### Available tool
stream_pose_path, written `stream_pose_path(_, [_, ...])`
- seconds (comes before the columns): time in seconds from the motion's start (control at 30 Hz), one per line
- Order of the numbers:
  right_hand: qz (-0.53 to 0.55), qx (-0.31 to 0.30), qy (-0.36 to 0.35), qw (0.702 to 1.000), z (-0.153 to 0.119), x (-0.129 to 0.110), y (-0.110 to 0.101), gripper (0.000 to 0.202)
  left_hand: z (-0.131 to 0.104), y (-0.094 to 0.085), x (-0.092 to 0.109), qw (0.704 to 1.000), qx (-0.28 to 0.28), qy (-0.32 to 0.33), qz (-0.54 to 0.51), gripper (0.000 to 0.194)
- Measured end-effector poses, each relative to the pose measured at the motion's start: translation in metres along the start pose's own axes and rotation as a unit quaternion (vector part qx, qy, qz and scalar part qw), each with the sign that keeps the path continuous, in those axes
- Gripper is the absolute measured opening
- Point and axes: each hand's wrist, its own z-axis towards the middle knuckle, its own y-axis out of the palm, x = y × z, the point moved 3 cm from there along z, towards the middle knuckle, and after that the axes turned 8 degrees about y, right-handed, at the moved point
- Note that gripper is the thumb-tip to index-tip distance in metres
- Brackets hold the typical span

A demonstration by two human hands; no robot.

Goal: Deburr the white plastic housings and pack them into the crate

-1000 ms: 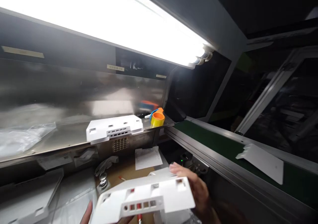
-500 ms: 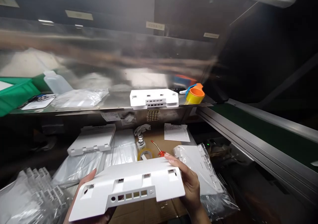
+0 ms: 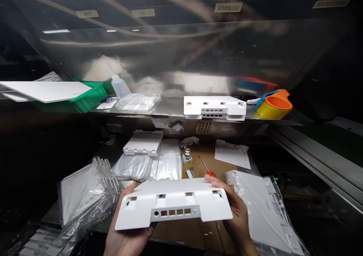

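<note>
Both hands hold a white plastic router housing low in the middle of the view. Its edge with a grey strip of port openings faces me, along with several rectangular slots. My left hand wraps around the left end, thumb on top and fingers beneath. At the opposite end my right hand grips with its fingers over the far top edge. Just beyond the housing lie a roll of yellow tape and a red-handled tool, partly hidden by it.
Two similar housings are stacked on the metal shelf, beside a yellow and orange cup. Bagged white panels lie at right, bagged parts at left. A white housing rests on plastic bags. A green bin sits at upper left.
The view has turned left, so the scene sits further right and more of the left side shows. The housing, still in both hands, is now held more level.
</note>
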Motion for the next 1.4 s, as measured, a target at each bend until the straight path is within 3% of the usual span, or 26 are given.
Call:
stream_pose_path(0.23, [-0.013, 0.000, 0.026, 1.000, -0.002, 0.010, 0.002, 0.028, -0.011, 0.006, -0.006, 0.999, -0.027, 0.004, -0.026, 0.024])
stream_pose_path(0.37, [-0.105, -0.035, 0.040, 0.993, 0.012, 0.031, -0.013, 0.037, -0.003, -0.001, -0.002, 0.999, -0.025, 0.009, -0.032, 0.020])
stream_pose_path(0.43, [-0.208, -0.023, 0.095, 0.973, 0.029, 0.052, -0.027, 0.040, 0.006, -0.013, 0.007, 0.999, 0.012, 0.044, -0.025, 0.014])
stream_pose_path(0.53, [-0.373, -0.003, 0.203, 0.906, 0.059, 0.091, -0.040, 0.034, 0.019, -0.038, 0.028, 0.989, 0.071, 0.129, -0.014, 0.010])
stream_pose_path(0.6, [-0.428, -0.050, 0.226, 0.874, 0.076, 0.118, -0.029, 0.025, 0.025, -0.054, 0.041, 0.981, 0.095, 0.171, -0.014, 0.009])
stream_pose_path(0.67, [-0.455, -0.120, 0.214, 0.856, 0.087, 0.143, -0.002, 0.016, 0.027, -0.066, 0.051, 0.973, 0.116, 0.199, -0.014, 0.008])
stream_pose_path(0.83, [-0.548, -0.219, 0.197, 0.783, 0.095, 0.188, 0.072, 0.027, 0.022, -0.080, 0.058, 0.965, 0.152, 0.214, -0.025, 0.007])
stream_pose_path(0.97, [-0.588, -0.270, 0.196, 0.737, 0.095, 0.202, 0.083, 0.037, 0.019, -0.089, 0.057, 0.961, 0.163, 0.219, -0.049, 0.007])
stream_pose_path(1.13, [-0.529, -0.365, 0.181, 0.745, 0.108, 0.206, 0.064, 0.031, 0.018, -0.095, 0.060, 0.961, 0.141, 0.230, -0.066, 0.014])
stream_pose_path(1.4, [-0.354, -0.402, 0.218, 0.816, 0.121, 0.206, 0.059, 0.032, 0.022, -0.092, 0.067, 0.960, 0.128, 0.231, -0.092, 0.021])
